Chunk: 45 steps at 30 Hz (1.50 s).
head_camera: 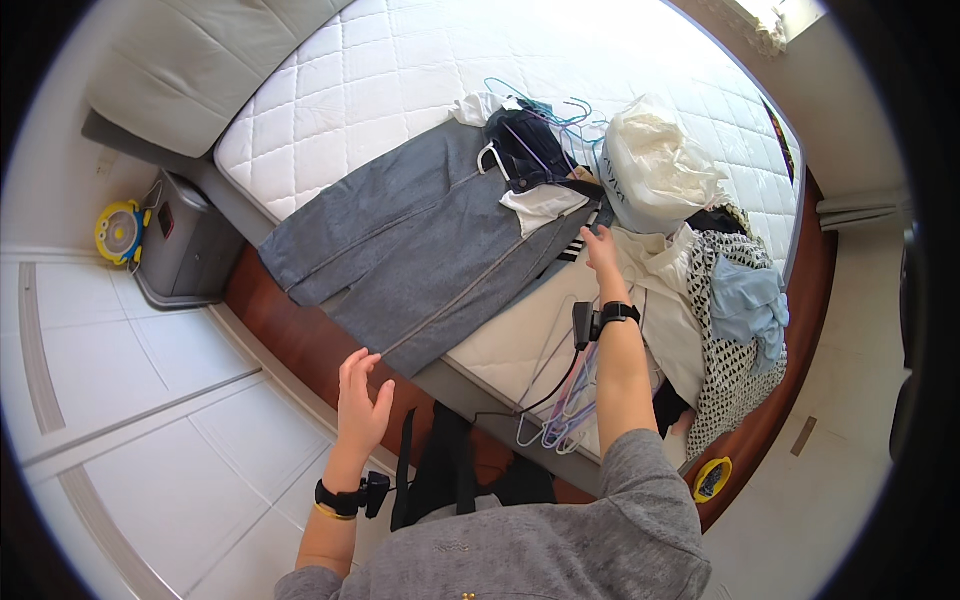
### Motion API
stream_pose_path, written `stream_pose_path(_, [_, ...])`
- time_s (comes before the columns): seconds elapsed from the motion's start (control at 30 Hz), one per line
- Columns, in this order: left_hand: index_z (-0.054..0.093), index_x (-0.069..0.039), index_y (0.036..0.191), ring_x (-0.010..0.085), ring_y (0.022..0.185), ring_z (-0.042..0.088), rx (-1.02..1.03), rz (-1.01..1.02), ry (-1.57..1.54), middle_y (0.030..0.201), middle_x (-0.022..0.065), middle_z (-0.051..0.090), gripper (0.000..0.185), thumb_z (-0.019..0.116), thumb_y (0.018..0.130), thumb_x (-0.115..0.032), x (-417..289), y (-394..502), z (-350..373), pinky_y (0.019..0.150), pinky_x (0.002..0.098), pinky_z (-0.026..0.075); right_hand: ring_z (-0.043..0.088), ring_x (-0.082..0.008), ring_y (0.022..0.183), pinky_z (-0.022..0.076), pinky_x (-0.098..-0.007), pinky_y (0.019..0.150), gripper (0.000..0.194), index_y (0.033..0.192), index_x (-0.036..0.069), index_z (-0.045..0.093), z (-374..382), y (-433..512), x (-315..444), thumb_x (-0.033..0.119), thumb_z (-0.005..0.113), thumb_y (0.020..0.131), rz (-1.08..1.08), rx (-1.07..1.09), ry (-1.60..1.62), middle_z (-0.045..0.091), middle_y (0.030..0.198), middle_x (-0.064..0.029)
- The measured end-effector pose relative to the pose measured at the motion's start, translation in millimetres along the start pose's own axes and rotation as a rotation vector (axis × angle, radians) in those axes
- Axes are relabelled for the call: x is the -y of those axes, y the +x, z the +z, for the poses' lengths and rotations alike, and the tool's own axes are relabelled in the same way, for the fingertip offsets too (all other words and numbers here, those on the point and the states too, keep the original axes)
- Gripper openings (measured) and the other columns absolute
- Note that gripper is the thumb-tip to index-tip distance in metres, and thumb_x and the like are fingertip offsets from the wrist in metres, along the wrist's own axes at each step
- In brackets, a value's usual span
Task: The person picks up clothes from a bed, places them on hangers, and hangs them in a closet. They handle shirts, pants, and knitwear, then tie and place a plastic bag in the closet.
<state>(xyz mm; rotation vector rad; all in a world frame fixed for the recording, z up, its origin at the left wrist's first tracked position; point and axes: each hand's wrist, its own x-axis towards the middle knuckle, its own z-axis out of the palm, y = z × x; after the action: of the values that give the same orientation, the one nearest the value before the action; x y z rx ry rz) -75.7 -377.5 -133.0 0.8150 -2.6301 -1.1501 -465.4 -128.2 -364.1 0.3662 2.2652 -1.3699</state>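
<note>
Grey trousers [405, 217] lie spread across the bed corner, their legs towards the left. My left hand [364, 405] is raised beside the trouser leg's end near the bed edge, fingers apart, holding nothing that I can see. My right hand [600, 247] reaches to the waist end of the trousers, at a striped dark garment [574, 250]; whether its fingers grip any cloth is unclear. Dark denim clothing [532, 150] and a white cloth [541, 208] lie on the trousers' upper end. Right of them stands a filled white plastic bag [656, 169].
Blue and purple hangers [577, 112] lie behind the denim; more hangers [570, 405] lie at the near bed edge. A cream garment [660, 277], a patterned garment [731, 390] and a light blue cloth [750, 300] are piled right. A grey nightstand [199, 247] stands left of the mattress [375, 82].
</note>
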Motion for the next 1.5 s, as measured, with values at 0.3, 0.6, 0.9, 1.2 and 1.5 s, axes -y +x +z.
stream_pose_path(0.3, [0.050,-0.003,0.115,0.0228,0.099,0.052,0.090,-0.058,-0.153,0.125,0.0131,0.044,0.035,0.059,0.081,-0.006,43,78,61,0.085,0.0329,0.043,0.048,-0.0293,0.114,0.0415,-0.0395,0.089,0.084,0.132,-0.002,0.035,51,127,-39,0.039,0.075,0.070,-0.100,-0.252,0.183,0.045,0.129,-0.0201])
stream_pose_path(0.6, [0.046,-0.001,0.121,0.0174,0.104,0.051,0.052,-0.151,-0.662,0.119,0.0087,0.050,0.035,0.053,0.091,-0.016,9,179,98,0.088,0.0317,0.041,0.056,-0.0322,0.060,0.0442,-0.0370,0.051,0.027,0.097,0.002,0.056,86,-66,41,0.016,0.067,0.076,-0.681,0.010,-0.292,0.057,0.070,-0.0162])
stream_pose_path(0.9, [0.047,-0.001,0.115,0.0159,0.099,0.050,-0.369,-0.603,-1.093,0.108,0.0062,0.053,0.028,0.045,0.097,-0.021,42,206,113,0.088,0.0309,0.040,0.060,-0.0250,0.079,0.0486,-0.0322,0.063,0.023,0.089,0.010,0.061,82,-133,43,0.019,0.071,0.071,-1.042,0.591,-0.371,0.060,0.080,-0.0063])
stream_pose_path(1.2, [0.038,0.006,0.130,0.0183,0.115,0.044,-0.466,-0.470,-0.845,0.127,0.0116,0.047,0.045,0.043,0.097,-0.024,55,170,80,0.098,0.0298,0.033,0.053,-0.0398,0.104,0.0412,-0.0437,0.090,0.057,0.121,0.002,0.045,62,113,6,0.040,0.060,0.081,-0.242,-0.282,-0.267,0.055,0.117,-0.0241])
stream_pose_path(1.5, [0.051,-0.010,0.112,0.0011,0.047,0.031,-0.473,-0.620,-1.051,0.066,-0.0052,0.039,0.022,0.040,0.098,-0.024,18,167,63,0.038,0.0158,0.024,0.059,-0.0338,0.081,0.0447,-0.0418,0.062,0.017,0.099,0.009,0.057,67,-5,38,0.022,0.054,0.088,-0.456,-0.254,-0.369,0.063,0.091,-0.0104])
